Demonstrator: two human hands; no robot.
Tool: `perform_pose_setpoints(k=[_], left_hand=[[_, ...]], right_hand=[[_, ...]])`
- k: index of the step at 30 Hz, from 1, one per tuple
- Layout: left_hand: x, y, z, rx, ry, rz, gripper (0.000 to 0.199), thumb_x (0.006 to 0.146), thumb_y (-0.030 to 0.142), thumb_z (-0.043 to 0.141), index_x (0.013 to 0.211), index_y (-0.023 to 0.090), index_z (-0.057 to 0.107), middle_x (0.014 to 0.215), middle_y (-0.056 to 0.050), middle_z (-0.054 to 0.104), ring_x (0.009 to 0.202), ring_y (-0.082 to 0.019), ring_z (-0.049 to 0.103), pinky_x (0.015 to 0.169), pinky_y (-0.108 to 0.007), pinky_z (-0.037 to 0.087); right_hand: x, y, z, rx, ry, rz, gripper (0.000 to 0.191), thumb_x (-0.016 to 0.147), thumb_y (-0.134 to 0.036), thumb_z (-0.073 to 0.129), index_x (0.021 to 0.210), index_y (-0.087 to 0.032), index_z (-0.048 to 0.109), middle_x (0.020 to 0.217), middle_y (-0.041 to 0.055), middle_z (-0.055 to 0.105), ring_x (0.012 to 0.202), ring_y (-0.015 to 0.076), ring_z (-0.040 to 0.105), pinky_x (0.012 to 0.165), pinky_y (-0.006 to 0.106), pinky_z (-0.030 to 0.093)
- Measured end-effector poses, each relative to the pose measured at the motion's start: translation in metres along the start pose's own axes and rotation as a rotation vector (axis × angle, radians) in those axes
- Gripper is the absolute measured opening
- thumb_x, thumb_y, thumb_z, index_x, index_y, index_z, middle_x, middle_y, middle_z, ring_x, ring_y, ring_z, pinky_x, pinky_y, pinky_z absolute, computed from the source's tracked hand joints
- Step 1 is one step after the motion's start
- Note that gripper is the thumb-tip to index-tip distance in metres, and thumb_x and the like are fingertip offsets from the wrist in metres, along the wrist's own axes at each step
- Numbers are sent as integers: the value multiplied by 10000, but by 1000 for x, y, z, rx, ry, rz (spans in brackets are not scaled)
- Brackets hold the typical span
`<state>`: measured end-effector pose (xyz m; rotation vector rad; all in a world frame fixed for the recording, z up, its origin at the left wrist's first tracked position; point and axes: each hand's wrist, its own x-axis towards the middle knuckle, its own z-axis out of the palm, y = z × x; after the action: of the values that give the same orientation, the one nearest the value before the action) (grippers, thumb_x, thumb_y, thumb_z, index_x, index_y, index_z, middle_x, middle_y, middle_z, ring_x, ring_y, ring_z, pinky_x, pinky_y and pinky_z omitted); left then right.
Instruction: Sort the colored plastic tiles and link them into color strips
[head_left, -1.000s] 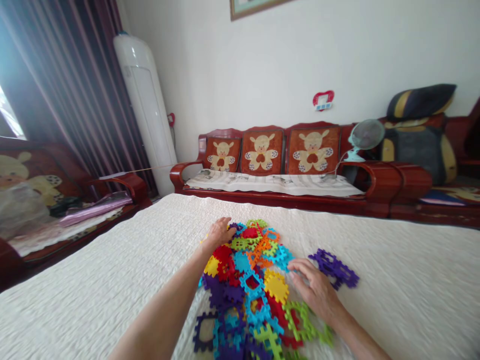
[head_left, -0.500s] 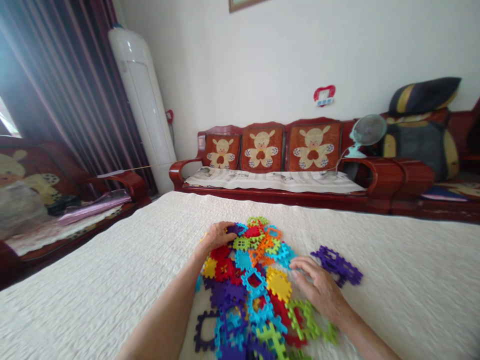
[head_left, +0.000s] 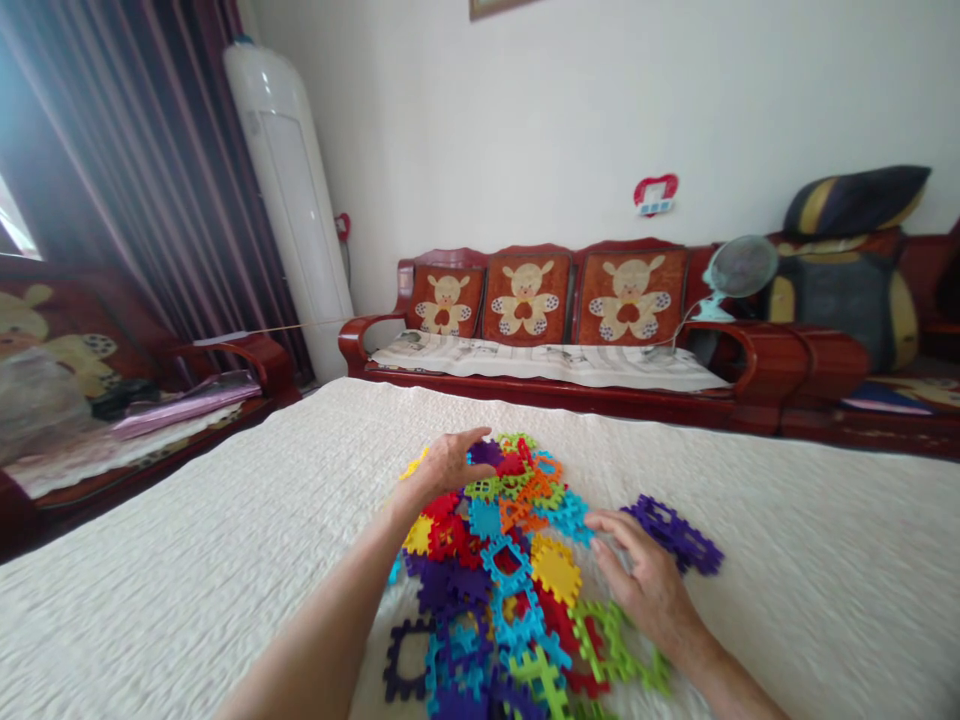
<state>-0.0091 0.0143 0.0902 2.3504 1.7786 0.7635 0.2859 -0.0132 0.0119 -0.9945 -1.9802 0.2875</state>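
A heap of plastic interlocking tiles with toothed edges lies in front of me, some solid and some like open frames. My left hand (head_left: 455,465) is over the heap's far left, thumb and fingers apart around a purple tile (head_left: 486,453); whether it touches the tile I cannot tell. At the right side my right hand (head_left: 646,570) has its fingers stretched out beside a light-blue tile (head_left: 571,515) and a yellow tile (head_left: 556,568), holding nothing. Purple tiles (head_left: 675,533) lie apart, just beyond the right hand. Green frame tiles (head_left: 619,645) are near its wrist.
The tiles lie on a cream quilted cover (head_left: 225,520). Past its far edge stands a red wooden sofa (head_left: 540,385) with bear cushions (head_left: 525,298). A small fan (head_left: 739,268) is at the sofa's right end. Another wooden seat (head_left: 281,365) stands at the left.
My left hand has shifted slightly right and its fingers have spread wider over the purple tile. My right hand has moved slightly right. The view has shifted a little.
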Motion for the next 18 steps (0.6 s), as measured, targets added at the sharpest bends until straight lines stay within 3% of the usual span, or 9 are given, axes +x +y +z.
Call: perform_pose_setpoints(k=[3, 5, 7, 11, 14, 18], left_hand=[[-1, 24, 6, -87, -143, 156, 773, 672, 381, 678, 1367, 245, 367, 1193, -65, 614, 1041, -230, 595, 902, -334, 454], [0, 26, 7, -127, -168, 189, 806, 667, 403, 683, 1381, 259, 338, 1250, -62, 576, 1095, -239, 564, 935, -346, 438], [2, 13, 7, -136, -95, 125, 713, 724, 396, 630, 1367, 246, 364, 1249, -61, 577, 1102, -226, 561, 947, -343, 433], [9, -32, 11, -6, 121, -175, 425, 813, 186, 460, 1229, 156, 539, 1212, -85, 602, 1119, -193, 553, 997, -317, 396], [14, -52, 21, 67, 59, -258, 469, 785, 99, 424, 1241, 122, 528, 1251, -95, 573, 1140, -184, 538, 1015, -290, 382], [22, -54, 38, 94, 12, -247, 538, 738, 17, 399, 1260, 99, 506, 1293, -116, 533, 1197, -192, 488, 1046, -294, 347]], right_hand=[[0, -3, -1, -20, 14, -15, 234, 830, -300, 450, 972, -198, 606, 993, 73, 646, 949, 205, 601, 838, 339, 481], [0, -5, -2, -29, 12, -18, 232, 831, -296, 449, 972, -196, 604, 990, 72, 646, 950, 203, 601, 845, 339, 478], [1, -5, -2, -33, 0, -22, 231, 831, -291, 450, 976, -195, 602, 993, 72, 644, 955, 202, 598, 853, 339, 474], [1, -3, 0, -34, -33, -29, 220, 822, -286, 458, 952, -201, 613, 986, 67, 648, 951, 202, 599, 848, 338, 479], [2, -3, 2, -33, -64, -28, 217, 819, -295, 460, 928, -209, 626, 983, 64, 652, 951, 204, 601, 845, 338, 484], [2, -3, 2, -45, -90, -20, 228, 828, -310, 445, 921, -209, 628, 987, 72, 650, 963, 208, 597, 850, 347, 484]])
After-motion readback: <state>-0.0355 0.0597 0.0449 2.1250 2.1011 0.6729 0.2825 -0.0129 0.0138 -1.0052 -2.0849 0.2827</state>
